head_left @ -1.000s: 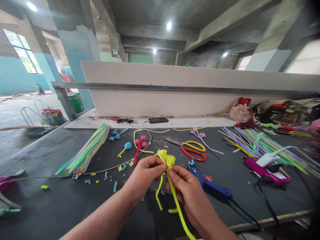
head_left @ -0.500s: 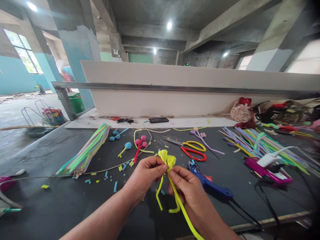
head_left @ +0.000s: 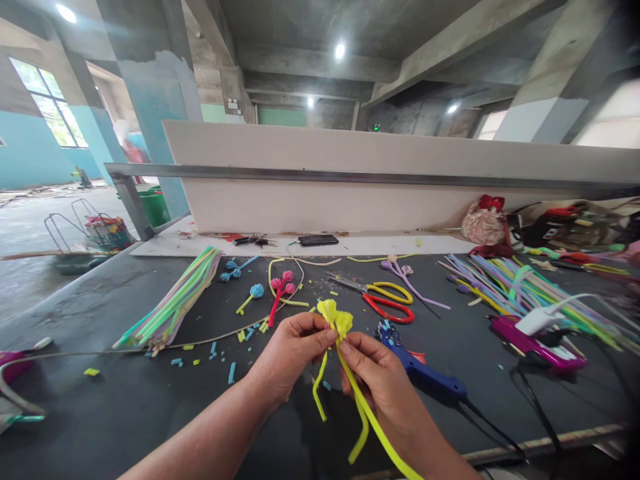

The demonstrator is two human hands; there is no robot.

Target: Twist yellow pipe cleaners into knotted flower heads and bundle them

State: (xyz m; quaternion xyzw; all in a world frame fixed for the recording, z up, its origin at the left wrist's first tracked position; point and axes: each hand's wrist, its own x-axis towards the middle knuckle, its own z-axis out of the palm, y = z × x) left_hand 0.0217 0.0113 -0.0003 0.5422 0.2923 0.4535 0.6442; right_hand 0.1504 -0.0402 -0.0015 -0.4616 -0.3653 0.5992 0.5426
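Observation:
Over the front of the dark table, my left hand (head_left: 295,350) and my right hand (head_left: 377,367) meet at a bunch of yellow pipe cleaners (head_left: 335,320). Its upper part is folded into tight, bunched loops that rise above my fingertips. My left thumb and forefinger pinch it just under the loops. The right thumb and fingers close on the strands beside them. Below my hands hang a short loose end and two longer strands, one running down past the right wrist. Just beyond lie scissors (head_left: 385,298) with red and yellow handles. A blue glue gun (head_left: 425,373) rests right of my right hand.
A bundle of pastel pipe cleaners (head_left: 173,300) lies at left, another (head_left: 530,300) at right. Finished pink (head_left: 281,290) and blue (head_left: 257,291) pieces sit behind my hands among cut scraps. A purple power strip (head_left: 540,343) with cables is at right; a phone (head_left: 319,240) lies behind.
One hanging yellow strand has swung out straighter and lower beneath my right hand. Both hands keep their pinch in nearly the same place.

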